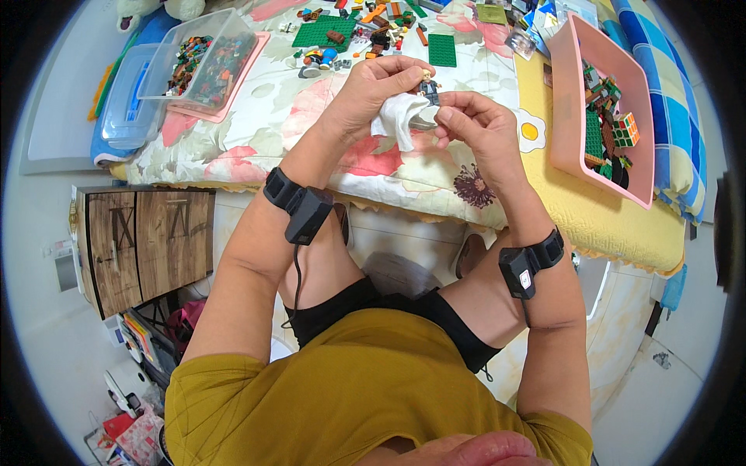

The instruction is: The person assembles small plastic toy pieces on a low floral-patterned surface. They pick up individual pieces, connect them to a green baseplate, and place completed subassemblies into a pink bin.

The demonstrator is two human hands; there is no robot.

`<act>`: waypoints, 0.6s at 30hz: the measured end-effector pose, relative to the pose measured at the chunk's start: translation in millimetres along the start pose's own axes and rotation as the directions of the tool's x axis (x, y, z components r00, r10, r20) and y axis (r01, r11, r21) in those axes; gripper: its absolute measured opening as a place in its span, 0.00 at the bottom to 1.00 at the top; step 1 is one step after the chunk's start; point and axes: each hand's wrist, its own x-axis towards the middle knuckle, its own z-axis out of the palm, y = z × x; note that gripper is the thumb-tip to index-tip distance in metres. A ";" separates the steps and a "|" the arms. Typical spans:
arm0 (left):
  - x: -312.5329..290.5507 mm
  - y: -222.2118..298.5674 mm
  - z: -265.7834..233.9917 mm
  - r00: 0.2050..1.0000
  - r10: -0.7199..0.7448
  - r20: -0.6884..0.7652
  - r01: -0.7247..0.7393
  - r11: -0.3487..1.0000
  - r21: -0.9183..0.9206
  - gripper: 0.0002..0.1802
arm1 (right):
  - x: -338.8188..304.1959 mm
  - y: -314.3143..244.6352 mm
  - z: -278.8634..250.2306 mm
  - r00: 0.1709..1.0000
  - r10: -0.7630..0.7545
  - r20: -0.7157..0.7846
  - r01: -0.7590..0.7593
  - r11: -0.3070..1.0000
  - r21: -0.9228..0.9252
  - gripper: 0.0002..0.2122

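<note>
A small toy minifigure (428,87) with yellow hair and dark clothes is held up above the bed. My left hand (371,92) is closed, pinching it near the head with thumb and fingers. A white cloth (402,119) hangs in folds just below the figure, between my two hands. My right hand (483,130) is closed too, its thumb and fingertips pinching at the cloth's right edge beside the figure's legs. The fingers partly cover where cloth and figure meet.
Loose building bricks and two green baseplates (442,51) lie ahead on the floral sheet (311,101). At right stands a pink bin (571,144) holding bricks and a puzzle cube (625,130). Clear containers (159,81) of small pieces are at left, above a wooden cabinet (172,241).
</note>
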 end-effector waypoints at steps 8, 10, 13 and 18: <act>0.5 -0.7 2.7 1.000 -0.017 0.019 0.017 1.000 0.006 0.16 | -0.3 -1.4 -1.6 0.997 0.071 0.017 -0.071 0.997 0.041 0.10; 0.3 -0.9 2.8 0.999 -0.012 0.030 0.012 1.000 0.013 0.17 | -0.6 -0.8 -1.9 0.998 0.054 0.036 -0.055 0.998 0.036 0.09; -0.2 -1.3 2.0 0.999 -0.035 0.032 0.035 0.999 0.011 0.17 | 0.3 0.7 -2.0 0.999 0.018 0.035 -0.019 1.000 0.018 0.09; 2.1 -0.9 0.7 0.995 0.073 0.062 -0.077 0.994 0.081 0.17 | -0.3 0.7 -2.8 0.999 0.034 -0.002 -0.034 0.997 0.073 0.10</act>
